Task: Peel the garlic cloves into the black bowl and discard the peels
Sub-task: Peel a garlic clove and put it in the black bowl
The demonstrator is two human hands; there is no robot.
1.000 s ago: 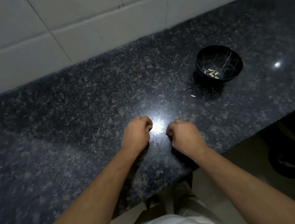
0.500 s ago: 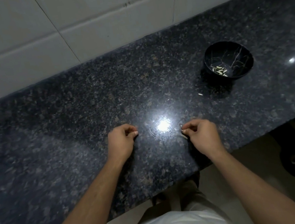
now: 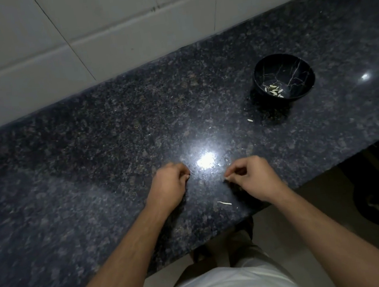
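We hold both hands low over the speckled dark granite countertop (image 3: 88,157), close to its front edge. Our right hand (image 3: 253,180) has its fingers curled, with thumb and forefinger pinching a small pale bit at their tips, likely a garlic clove or a scrap of peel; it is too small to tell which. Our left hand (image 3: 169,186) is curled too, its fingertips drawn together, but we cannot tell whether it grips anything.

The round black bowl with pale marble veins (image 3: 282,67) stands toward the back right of the surface, well apart from both hands, with several peeled pale cloves (image 3: 273,90) lying in its bottom. From the pinch it lies away and to the right, so our right hand is the nearer one for the drop.

A thin white strip of peel (image 3: 224,203) lies on the surface between our wrists, near the front edge, its long axis running roughly left to right. One stray pale clove-like piece (image 3: 250,120) rests just beside the bowl, on its near side.
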